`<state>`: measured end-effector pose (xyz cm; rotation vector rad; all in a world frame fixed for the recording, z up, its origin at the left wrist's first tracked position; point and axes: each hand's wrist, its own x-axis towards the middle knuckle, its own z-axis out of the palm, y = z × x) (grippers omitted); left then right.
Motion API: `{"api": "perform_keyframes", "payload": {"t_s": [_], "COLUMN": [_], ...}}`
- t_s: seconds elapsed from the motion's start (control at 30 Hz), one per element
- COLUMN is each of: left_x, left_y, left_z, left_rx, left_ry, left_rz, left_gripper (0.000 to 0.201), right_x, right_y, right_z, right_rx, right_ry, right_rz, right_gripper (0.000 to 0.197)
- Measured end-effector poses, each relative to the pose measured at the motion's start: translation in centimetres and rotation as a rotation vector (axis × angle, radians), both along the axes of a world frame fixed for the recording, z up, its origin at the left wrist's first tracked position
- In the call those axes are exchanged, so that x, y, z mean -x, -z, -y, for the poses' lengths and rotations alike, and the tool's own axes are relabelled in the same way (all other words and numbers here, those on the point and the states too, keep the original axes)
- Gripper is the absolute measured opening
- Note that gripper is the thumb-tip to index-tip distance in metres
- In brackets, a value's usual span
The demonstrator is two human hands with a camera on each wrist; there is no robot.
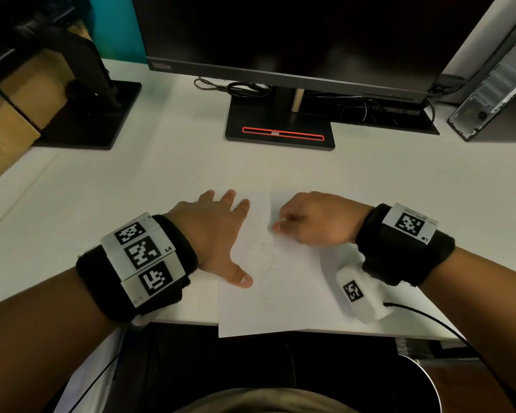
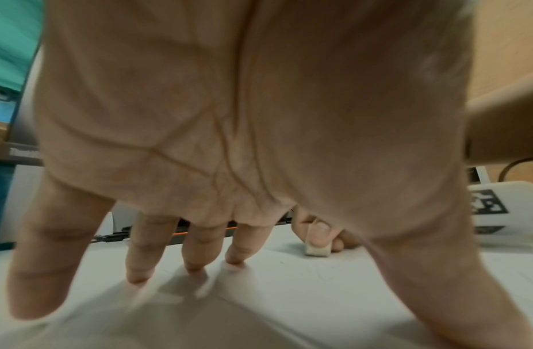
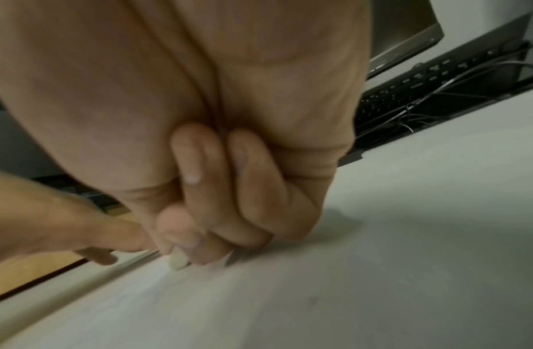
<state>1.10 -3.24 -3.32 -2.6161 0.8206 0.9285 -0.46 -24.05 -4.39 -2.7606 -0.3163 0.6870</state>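
Observation:
A white sheet of paper [image 1: 280,296] with faint pencil scribbles lies at the desk's front edge, one corner hanging over it. My left hand [image 1: 215,234] lies flat on the paper's left part, fingers [image 2: 199,250] spread and straight. My right hand [image 1: 313,219] is curled above the paper's upper middle and pinches a small white eraser [image 2: 317,250] between thumb and fingers. The eraser [image 3: 179,261] touches the paper. In the head view the eraser is only a pale sliver [image 1: 282,219].
A dark monitor [image 1: 280,40] on a black stand [image 1: 280,132] is behind the paper, with cables [image 1: 245,89] under it. A second black stand [image 1: 90,114] and a cardboard box [image 1: 15,108] are at the left. A computer case [image 1: 498,84] leans at the right.

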Motion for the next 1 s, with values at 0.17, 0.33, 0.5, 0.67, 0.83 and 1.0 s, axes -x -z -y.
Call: {"api": "perform_keyframes", "payload": {"t_s": [0.17, 0.33, 0.5, 0.67, 0.83, 1.0], "left_x": [0.1, 0.1, 0.1, 0.0, 0.1, 0.1], "left_y": [-0.1, 0.0, 0.0, 0.2, 0.0, 0.0], "left_z": [-0.1, 0.0, -0.2, -0.2, -0.1, 0.0], "left_rx": [0.001, -0.002, 0.0, 0.007, 0.007, -0.004], "left_ry": [0.0, 0.0, 0.0, -0.002, -0.002, 0.0], "left_rz": [-0.001, -0.003, -0.001, 0.006, 0.003, 0.007], "left_gripper": [0.137, 0.137, 0.137, 0.137, 0.137, 0.137], "right_x": [-0.4, -0.2, 0.2, 0.1, 1.0, 0.7], "right_y": [-0.2, -0.3, -0.2, -0.5, -0.2, -0.3], "right_z": [0.6, 0.9, 0.8, 1.4, 0.8, 0.7], "right_rx": [0.017, 0.003, 0.018, 0.015, -0.001, 0.019], "right_ry": [0.052, 0.043, 0.009, 0.076, 0.0, 0.018], "right_rz": [0.047, 0.021, 0.007, 0.043, -0.013, 0.016], "right_gripper": [0.046, 0.047, 0.046, 0.046, 0.047, 0.046]}}
